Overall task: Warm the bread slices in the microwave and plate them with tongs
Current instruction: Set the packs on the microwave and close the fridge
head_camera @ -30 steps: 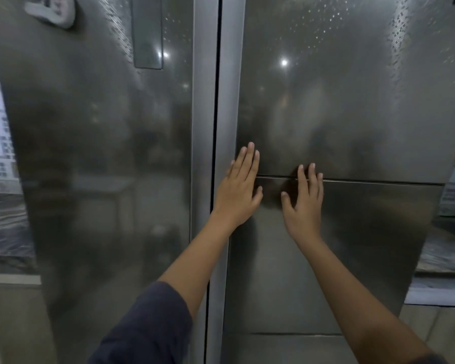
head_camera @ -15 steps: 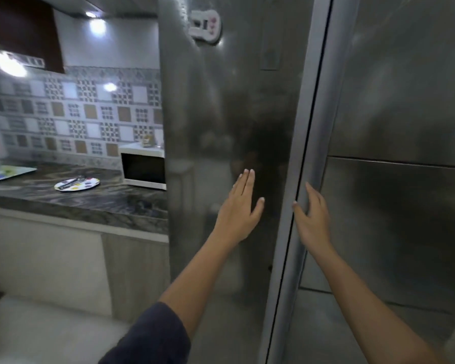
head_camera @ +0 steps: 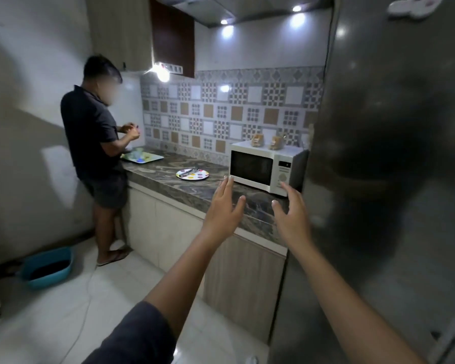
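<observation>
A white microwave (head_camera: 265, 168) stands shut on the dark marbled counter (head_camera: 195, 189), next to the steel fridge. Two bread bags (head_camera: 258, 140) sit on top of it. To its left lies a round dotted plate (head_camera: 192, 175) with dark tongs (head_camera: 190, 172) resting on it. My left hand (head_camera: 225, 208) and my right hand (head_camera: 290, 214) are raised in the air in front of the counter, fingers spread, holding nothing.
The steel fridge (head_camera: 378, 179) fills the right side, close to my right arm. Another person (head_camera: 97, 153) stands at the counter's far left by a tray (head_camera: 142, 157). A blue basin (head_camera: 46, 266) sits on the white floor at left.
My view has swung left from the fridge doors to the kitchen counter. Both hands have come off the fridge and now hover in the air toward the microwave.
</observation>
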`<move>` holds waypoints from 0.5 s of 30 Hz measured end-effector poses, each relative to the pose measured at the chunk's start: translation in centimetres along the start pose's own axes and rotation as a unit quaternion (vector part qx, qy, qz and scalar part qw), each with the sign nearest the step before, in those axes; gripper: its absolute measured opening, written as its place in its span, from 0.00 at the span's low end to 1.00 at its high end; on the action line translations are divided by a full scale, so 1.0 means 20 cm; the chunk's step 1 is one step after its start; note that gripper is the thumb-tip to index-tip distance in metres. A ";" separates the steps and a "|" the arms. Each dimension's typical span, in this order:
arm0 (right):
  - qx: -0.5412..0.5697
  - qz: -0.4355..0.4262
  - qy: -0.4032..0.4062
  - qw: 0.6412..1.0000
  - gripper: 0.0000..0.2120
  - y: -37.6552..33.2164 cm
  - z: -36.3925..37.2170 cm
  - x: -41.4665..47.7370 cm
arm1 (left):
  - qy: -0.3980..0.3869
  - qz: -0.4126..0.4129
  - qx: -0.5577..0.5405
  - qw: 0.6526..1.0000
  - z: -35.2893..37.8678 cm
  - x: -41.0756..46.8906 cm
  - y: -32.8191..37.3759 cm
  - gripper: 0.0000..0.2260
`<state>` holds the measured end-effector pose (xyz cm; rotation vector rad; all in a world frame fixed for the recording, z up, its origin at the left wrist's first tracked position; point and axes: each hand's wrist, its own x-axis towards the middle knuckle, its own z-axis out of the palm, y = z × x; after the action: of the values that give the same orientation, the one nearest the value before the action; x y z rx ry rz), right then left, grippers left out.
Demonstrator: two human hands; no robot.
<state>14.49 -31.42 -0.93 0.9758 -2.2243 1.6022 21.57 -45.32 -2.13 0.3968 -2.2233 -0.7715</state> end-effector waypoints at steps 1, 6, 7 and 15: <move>0.005 -0.006 -0.008 1.000 0.22 0.01 0.10 0.06 | 0.003 -0.009 0.001 1.000 -0.03 0.08 -0.08 0.27; 0.018 -0.006 -0.019 1.000 0.22 0.11 0.56 0.50 | 0.017 -0.016 0.016 1.000 -0.12 0.57 -0.44 0.27; 0.018 0.001 -0.017 1.000 0.22 0.13 0.64 0.60 | 0.020 -0.018 0.018 0.999 -0.12 0.67 -0.50 0.27; -0.004 0.022 -0.014 1.000 0.22 0.36 1.09 1.35 | -0.006 -0.032 0.032 0.999 -0.01 1.34 -1.02 0.27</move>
<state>-6.19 -60.23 0.03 0.9601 -2.2841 1.6054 4.39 -74.25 -0.43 0.4982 -2.2596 -0.7394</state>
